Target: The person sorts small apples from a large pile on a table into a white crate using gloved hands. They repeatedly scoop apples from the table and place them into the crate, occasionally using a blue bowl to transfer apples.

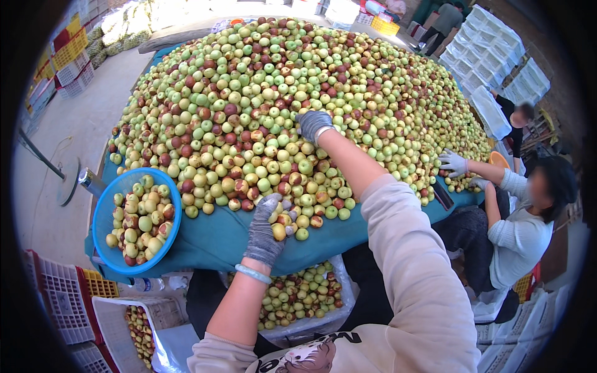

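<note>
A large heap of green and red-brown jujubes (261, 102) lies on a table covered with teal cloth (205, 247). My left hand (268, 228), in a grey knitted glove, is curled around a few jujubes at the heap's near edge. My right hand (315, 126), gloved alike, reaches onto the middle of the heap; its fingertips touch the fruit, and whether it grips one is hidden. To the left, a blue plastic basket (100, 224) holds more jujubes. Below the table edge, between my legs, a crate lined with clear plastic (345, 298) contains jujubes too.
A co-worker in white gloves (453, 163) sits at the right by the heap, near an orange bowl (499, 159). A metal can (91, 181) stands behind the blue basket. A white crate (109, 321) with jujubes is at lower left. Stacked white crates (485, 46) rise at upper right.
</note>
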A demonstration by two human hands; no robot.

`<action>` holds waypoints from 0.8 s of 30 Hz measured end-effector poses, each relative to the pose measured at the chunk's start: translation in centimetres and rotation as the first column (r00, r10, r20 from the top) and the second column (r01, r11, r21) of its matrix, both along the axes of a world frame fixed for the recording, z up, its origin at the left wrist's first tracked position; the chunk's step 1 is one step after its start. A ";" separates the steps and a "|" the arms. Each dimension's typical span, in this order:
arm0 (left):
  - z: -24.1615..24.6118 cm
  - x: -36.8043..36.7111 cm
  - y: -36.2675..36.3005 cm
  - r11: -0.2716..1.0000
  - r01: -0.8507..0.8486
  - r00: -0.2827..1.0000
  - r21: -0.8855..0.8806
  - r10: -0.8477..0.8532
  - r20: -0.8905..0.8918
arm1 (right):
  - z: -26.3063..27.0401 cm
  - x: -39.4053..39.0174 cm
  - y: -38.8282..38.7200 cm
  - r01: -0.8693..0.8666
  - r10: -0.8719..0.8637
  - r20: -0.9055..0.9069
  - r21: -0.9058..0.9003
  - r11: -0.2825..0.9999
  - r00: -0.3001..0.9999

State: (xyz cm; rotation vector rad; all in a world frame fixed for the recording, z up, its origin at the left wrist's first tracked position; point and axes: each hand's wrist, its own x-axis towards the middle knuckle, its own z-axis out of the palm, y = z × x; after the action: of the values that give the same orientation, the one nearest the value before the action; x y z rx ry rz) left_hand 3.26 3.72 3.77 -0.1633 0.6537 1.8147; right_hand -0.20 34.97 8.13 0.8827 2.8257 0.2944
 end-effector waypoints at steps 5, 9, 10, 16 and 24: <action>1.0 0.2 0.1 1.000 -0.002 1.000 -0.009 0.002 -0.011 | -1.5 -2.0 -0.1 -0.004 -0.016 0.193 0.103 0.995 0.981; 1.0 0.2 -0.1 1.000 -0.011 1.000 0.008 0.012 -0.005 | 0.5 1.6 1.0 -0.161 0.060 -0.306 -0.317 0.935 0.950; 1.0 0.3 -0.1 1.000 -0.013 1.000 0.011 0.013 -0.002 | 0.3 2.7 1.0 -0.157 -0.136 -0.485 -0.515 0.843 0.864; 1.6 0.0 -0.2 0.999 -0.012 1.000 0.047 0.011 0.015 | 0.8 8.4 -2.3 -0.508 -0.633 -0.085 -0.682 -0.526 0.770; 2.4 -0.3 -0.2 0.970 -0.043 0.983 0.239 -0.001 0.181 | 1.6 12.0 -10.5 -0.673 -0.670 -0.196 -0.449 -0.588 0.716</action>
State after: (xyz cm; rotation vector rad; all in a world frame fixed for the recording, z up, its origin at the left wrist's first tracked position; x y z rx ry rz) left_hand 2.94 3.52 6.15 -0.1685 0.3008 1.8578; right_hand 11.81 24.47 9.72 0.1155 1.1855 -3.0626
